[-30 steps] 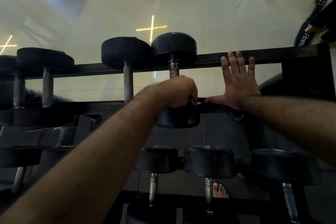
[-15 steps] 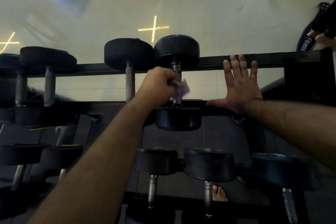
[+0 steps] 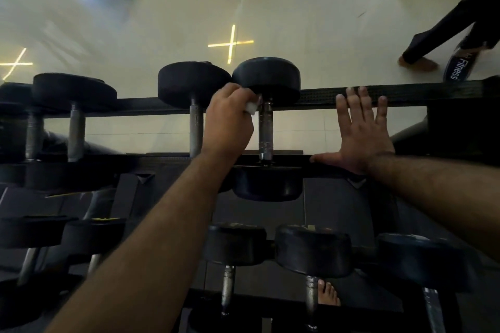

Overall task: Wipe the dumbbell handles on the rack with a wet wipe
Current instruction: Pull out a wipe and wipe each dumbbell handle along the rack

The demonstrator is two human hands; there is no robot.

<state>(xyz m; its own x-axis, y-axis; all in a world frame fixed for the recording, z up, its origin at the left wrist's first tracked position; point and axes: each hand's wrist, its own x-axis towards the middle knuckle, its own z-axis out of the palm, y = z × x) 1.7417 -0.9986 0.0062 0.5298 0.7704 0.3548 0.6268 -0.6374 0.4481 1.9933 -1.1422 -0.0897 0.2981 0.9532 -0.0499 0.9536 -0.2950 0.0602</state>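
A black dumbbell lies across the top tier of the dark rack (image 3: 405,94), its metal handle (image 3: 265,132) bare and upright in view. My left hand (image 3: 230,119) holds a small white wet wipe (image 3: 250,107) against the far end of that handle, just under the far head (image 3: 266,77). My right hand (image 3: 361,132) lies flat and spread on the rack rails to the right, thumb on the near rail, fingertips on the far rail.
A second dumbbell's handle (image 3: 196,130) stands just left of my left hand, with more dumbbells (image 3: 74,116) further left. The lower tier holds several dumbbells (image 3: 313,251). My bare foot (image 3: 328,295) shows below. A person's leg (image 3: 422,43) is at the upper right.
My left hand has slid with the wipe from the near end of the handle up to its far end. My right hand has stayed on the rack. The person's leg came into view.
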